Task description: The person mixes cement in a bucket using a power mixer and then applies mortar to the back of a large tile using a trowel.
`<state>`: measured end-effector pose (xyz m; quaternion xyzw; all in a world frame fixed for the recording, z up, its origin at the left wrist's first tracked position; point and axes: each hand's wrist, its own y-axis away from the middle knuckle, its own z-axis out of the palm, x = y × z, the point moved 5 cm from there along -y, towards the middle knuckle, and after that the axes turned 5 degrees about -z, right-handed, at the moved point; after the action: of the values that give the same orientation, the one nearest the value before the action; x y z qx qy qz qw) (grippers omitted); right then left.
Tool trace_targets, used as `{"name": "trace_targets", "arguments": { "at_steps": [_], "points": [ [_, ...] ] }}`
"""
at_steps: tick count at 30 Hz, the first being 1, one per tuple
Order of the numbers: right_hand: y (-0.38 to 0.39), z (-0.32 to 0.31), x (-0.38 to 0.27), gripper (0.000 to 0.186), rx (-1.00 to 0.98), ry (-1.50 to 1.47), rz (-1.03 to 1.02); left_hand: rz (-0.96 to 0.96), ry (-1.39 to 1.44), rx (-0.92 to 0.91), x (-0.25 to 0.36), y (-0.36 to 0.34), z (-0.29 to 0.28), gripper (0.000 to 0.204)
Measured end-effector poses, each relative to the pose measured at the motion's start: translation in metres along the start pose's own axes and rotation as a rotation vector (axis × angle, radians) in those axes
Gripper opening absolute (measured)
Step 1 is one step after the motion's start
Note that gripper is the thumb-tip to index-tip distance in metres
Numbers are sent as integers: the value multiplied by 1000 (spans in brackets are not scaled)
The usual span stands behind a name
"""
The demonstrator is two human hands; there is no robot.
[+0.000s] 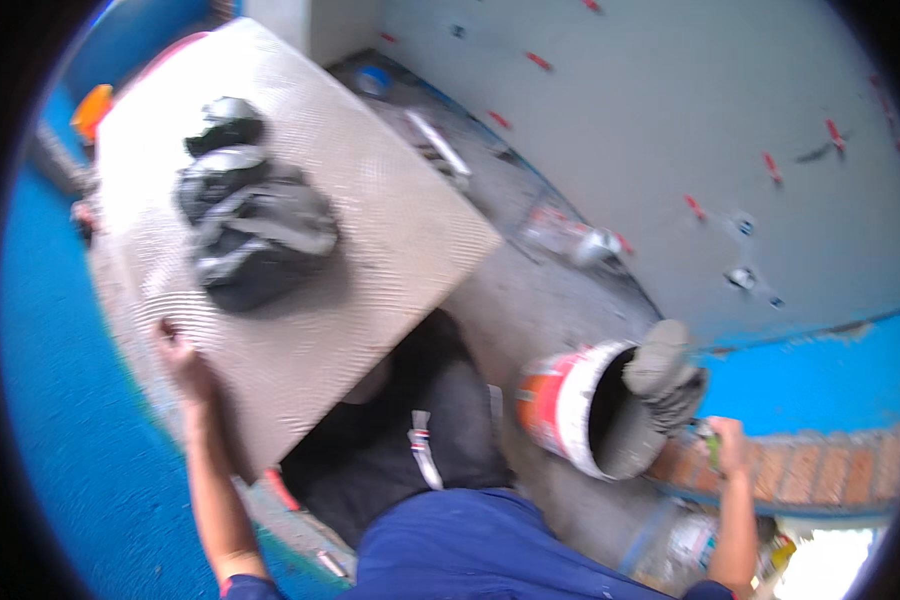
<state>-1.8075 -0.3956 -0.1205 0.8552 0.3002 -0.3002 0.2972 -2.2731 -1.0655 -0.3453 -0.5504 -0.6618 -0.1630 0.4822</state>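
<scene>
A large tile point(400, 220) lies tilted across my lap, its upper face combed with ridges. Dark grey wet mortar point(265, 240) sits on it in a lumpy heap. My left hand point(182, 362) grips the tile by its left edge. On the other side, my right hand point(730, 446) is closed round the green handle of a trowel point(713, 450). A thick lump of mortar point(665, 375) hangs at the trowel, covering most of its blade. Just beside that lump is the mouth of a white and red bucket point(570, 405), tipped on its side, with mortar inside.
The tiled wall point(610, 130) at the far right carries several red wedges point(538, 61). A blue ledge point(820, 380) edged with bricks point(805, 475) runs at the right. Blue surface point(80, 400) lies left. A blue round object point(373, 82) and plastic bags point(560, 232) rest on the floor.
</scene>
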Motion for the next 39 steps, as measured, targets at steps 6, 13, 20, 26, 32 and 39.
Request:
{"name": "trace_targets", "arguments": {
  "at_steps": [6, 13, 20, 26, 32, 39],
  "points": [
    [-30, 103, -152, 36, 45, -413, -279, -144, 169, 18, 25, 3, -1, 34],
    [-74, 307, -410, 41, 253, 293, -1004, -85, 128, 116, 12, 2, -6, 36],
    [-87, 402, -526, 56, -21, 319, -1018, -57, 179, 145, 11, 5, -12, 34],
    [-83, 319, -479, 40, -288, -315, -811, -88, 152, 130, 9, 4, -13, 33],
    [-75, 155, -249, 39, -111, -410, -439, 19, 57, 53, 11, -5, -8, 40],
    [2, -2, -21, 53, 67, 823, 254, 40, 104, -25, -39, -11, -13, 45]
  ]
}}
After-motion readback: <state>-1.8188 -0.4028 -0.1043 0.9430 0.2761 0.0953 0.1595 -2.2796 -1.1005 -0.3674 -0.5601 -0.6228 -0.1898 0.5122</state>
